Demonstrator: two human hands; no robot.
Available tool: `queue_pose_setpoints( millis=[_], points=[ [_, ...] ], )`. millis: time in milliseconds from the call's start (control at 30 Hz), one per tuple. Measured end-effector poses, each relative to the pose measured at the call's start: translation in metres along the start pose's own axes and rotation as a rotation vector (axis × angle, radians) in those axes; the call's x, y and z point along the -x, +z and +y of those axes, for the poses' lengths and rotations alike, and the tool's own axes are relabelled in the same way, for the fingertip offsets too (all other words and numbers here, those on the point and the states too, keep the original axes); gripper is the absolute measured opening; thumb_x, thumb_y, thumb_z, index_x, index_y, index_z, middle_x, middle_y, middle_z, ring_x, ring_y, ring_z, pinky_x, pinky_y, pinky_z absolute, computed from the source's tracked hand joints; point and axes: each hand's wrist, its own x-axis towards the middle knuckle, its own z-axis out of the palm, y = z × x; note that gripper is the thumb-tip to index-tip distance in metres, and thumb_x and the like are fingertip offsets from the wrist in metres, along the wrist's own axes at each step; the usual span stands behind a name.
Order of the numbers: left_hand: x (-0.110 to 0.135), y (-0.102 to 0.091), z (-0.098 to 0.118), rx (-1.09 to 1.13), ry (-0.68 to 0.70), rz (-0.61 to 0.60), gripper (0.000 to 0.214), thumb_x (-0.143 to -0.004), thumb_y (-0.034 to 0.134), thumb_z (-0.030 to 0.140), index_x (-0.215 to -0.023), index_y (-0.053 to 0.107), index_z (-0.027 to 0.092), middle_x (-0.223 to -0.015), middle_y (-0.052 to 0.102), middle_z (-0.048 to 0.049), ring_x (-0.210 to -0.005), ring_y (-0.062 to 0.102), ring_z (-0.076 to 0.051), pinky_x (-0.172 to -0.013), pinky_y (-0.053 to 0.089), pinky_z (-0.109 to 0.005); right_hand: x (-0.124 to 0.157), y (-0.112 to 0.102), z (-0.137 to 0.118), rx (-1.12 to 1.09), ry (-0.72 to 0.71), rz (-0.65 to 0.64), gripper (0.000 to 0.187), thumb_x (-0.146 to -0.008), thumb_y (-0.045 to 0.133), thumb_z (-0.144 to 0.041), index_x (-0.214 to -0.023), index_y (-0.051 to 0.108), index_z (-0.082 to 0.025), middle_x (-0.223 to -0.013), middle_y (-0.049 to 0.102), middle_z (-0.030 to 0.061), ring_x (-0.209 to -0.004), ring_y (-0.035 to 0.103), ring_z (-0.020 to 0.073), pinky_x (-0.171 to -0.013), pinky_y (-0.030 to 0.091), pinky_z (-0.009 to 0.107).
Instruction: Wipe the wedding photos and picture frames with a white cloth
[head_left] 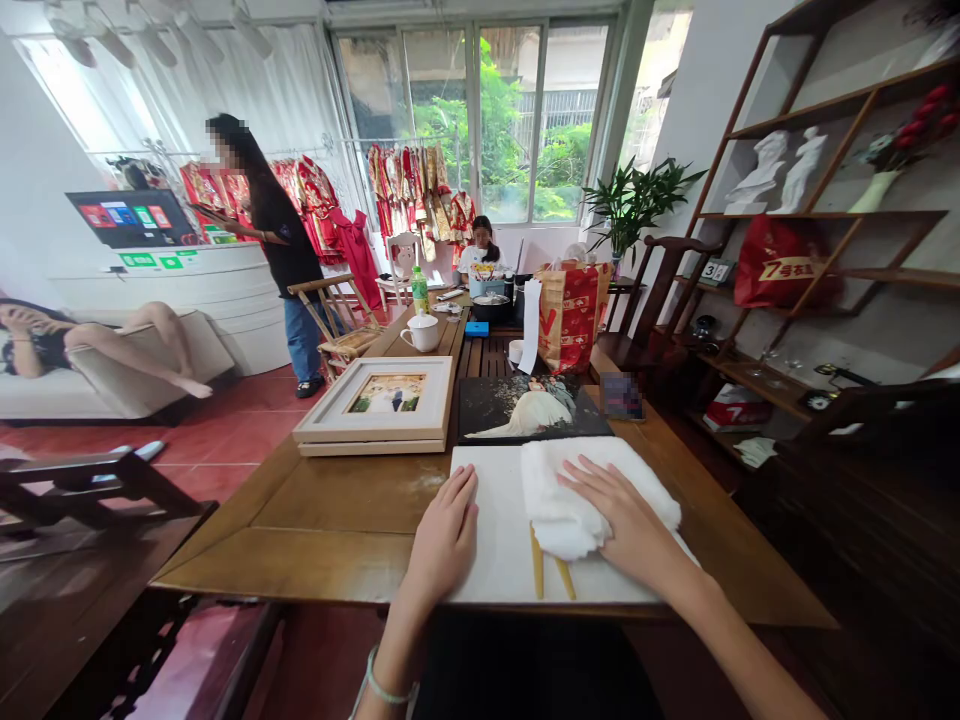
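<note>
Your L hand (446,530), fingers together, lies on white board (495,510) atop the surface (322,510); R hand (626,515), spread, rests on white cloth (547,485) on it. Prob. wiping step; next move calls for steady L, flat R.

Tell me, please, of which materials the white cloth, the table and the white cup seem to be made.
White cloth: soft and matte, possibly cotton, judging by its fuzzy surface. Table: brown wood, likely varnished, since it shows a sheen and joined boards. White cup: perhaps glazed ceramic, from its smooth, pale body.
</note>
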Motion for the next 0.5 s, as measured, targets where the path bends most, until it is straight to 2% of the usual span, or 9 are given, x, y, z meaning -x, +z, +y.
queue_pose_setpoints(
  millis=[133, 200, 267, 367, 500],
  points=[
    [0.0, 0.0, 0.0, 0.018, 0.007, 0.017, 0.044, -0.091, 0.035, 0.02, -0.133, 0.048, 0.013, -0.142, 0.045, -0.0121, -0.135, 0.037, -0.024, -0.111, 0.032, -0.047, 0.056, -0.008, -0.018, -0.041, -0.056, -0.04, 0.075, -0.066, 0.046, -0.003, -0.136, 0.045, -0.029, -0.145, 0.04, 0.0001, -0.137, 0.027, 0.0227, -0.113, 0.018, 0.052],
    [0.0, 0.0, -0.001, 0.032, 0.017, 0.024, 0.044, -0.091, 0.036, 0.02, -0.132, 0.048, 0.015, -0.142, 0.046, -0.0111, -0.134, 0.038, -0.024, -0.11, 0.033, -0.047, 0.078, -0.014, -0.019, -0.089, -0.094, -0.064, 0.067, -0.075, 0.047, -0.008, -0.137, 0.042, -0.033, -0.144, 0.04, -0.0015, -0.137, 0.028, 0.0225, -0.113, 0.019, 0.051],
    [0.0, -0.001, -0.001, 0.04, 0.021, 0.021, 0.043, -0.091, 0.036, 0.02, -0.132, 0.049, 0.016, -0.142, 0.046, -0.0109, -0.134, 0.038, -0.024, -0.11, 0.033, -0.047, 0.088, -0.019, -0.013, -0.14, -0.099, -0.082, 0.057, -0.082, 0.05, -0.017, -0.136, 0.044, -0.034, -0.143, 0.042, -0.0012, -0.136, 0.03, 0.0232, -0.113, 0.021, 0.049],
    [-0.001, -0.001, -0.003, 0.04, 0.023, 0.012, 0.044, -0.091, 0.036, 0.02, -0.132, 0.049, 0.015, -0.141, 0.046, -0.0118, -0.134, 0.038, -0.024, -0.11, 0.032, -0.047, 0.075, -0.019, 0.004, -0.176, -0.045, -0.074, 0.052, -0.083, 0.05, -0.019, -0.134, 0.048, -0.031, -0.142, 0.044, 0.0013, -0.135, 0.032, 0.0241, -0.113, 0.022, 0.048],
    [-0.001, 0.0, -0.006, 0.039, 0.029, 0.015, 0.043, -0.091, 0.035, 0.021, -0.132, 0.049, 0.015, -0.142, 0.046, -0.0114, -0.134, 0.038, -0.024, -0.11, 0.032, -0.048, 0.021, -0.01, 0.02, -0.153, 0.022, -0.011, 0.066, -0.07, 0.047, -0.008, -0.134, 0.048, -0.027, -0.142, 0.044, 0.0024, -0.136, 0.03, 0.0231, -0.113, 0.019, 0.05]
  ],
)
